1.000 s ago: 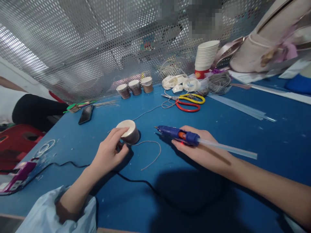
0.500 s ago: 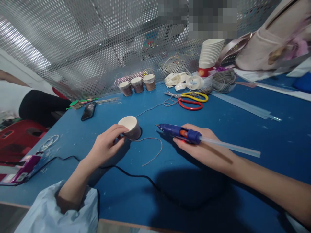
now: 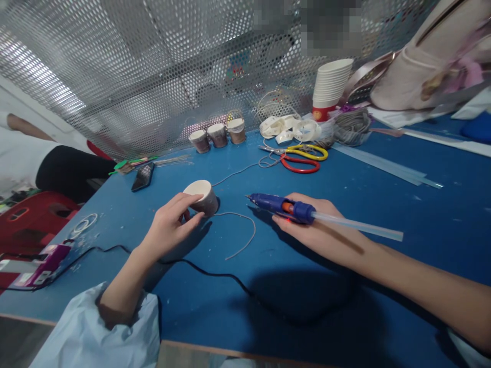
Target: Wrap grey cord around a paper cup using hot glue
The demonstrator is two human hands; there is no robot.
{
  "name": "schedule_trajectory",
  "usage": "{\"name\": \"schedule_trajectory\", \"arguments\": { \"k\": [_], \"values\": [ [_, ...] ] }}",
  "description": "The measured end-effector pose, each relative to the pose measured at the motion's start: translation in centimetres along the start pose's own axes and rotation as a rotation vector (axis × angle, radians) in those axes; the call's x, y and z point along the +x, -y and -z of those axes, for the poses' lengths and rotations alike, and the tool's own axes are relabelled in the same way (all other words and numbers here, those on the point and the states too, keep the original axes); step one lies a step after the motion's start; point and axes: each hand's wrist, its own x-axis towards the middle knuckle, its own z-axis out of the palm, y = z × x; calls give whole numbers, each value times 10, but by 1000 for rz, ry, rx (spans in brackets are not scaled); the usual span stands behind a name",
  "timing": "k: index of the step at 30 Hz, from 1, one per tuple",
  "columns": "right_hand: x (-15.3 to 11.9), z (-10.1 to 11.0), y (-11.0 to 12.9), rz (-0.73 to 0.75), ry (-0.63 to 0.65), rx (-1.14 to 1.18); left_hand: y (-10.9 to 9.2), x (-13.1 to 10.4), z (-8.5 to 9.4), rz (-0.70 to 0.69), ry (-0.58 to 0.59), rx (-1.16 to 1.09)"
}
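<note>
A small paper cup [image 3: 207, 200] stands on the blue table [image 3: 215, 312], its open top tilted a little toward me. The thumb and fingers of my left hand [image 3: 171, 225] are on its near left side. A thin grey cord [image 3: 254, 230] curls on the table from the cup's base. My right hand [image 3: 322, 230] is wrapped round a blue glue gun [image 3: 270, 203], whose nozzle points left toward the cup. Out of its back sticks a long translucent glue stick [image 3: 360, 225].
Behind are three small cups [image 3: 217, 136], white pieces [image 3: 286, 128], scissors [image 3: 305, 157], stacked paper cups [image 3: 330, 89] and clear sticks [image 3: 387, 163]. A phone [image 3: 143, 177] lies left. A black cable [image 3: 207, 276] crosses in front. A person [image 3: 23, 153] is at far left.
The small cup has shifted slightly left and tilted a little differently under my left hand, whose thumb has moved nearer the cup's base. My right hand with the glue gun has barely moved.
</note>
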Motion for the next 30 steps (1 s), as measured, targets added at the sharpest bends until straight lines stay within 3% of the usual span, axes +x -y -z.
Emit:
{"name": "schedule_trajectory", "arguments": {
  "k": [4,10,14,19,23,30],
  "values": [
    [0,-1,-1,10,5,-2,6,1,-1,62,40,-20],
    [1,-2,-5,51,-14,1,2,2,8,328,-72,-250],
    [0,0,-2,31,5,0,-2,2,11,405,-93,-362],
    [0,1,1,-1,15,17,3,1,2,270,-113,-260],
    [0,1,1,5,23,26,5,1,-1,55,9,-102],
    [-1,1,2,17,7,14,5,1,10,48,82,-143]
  ]
}}
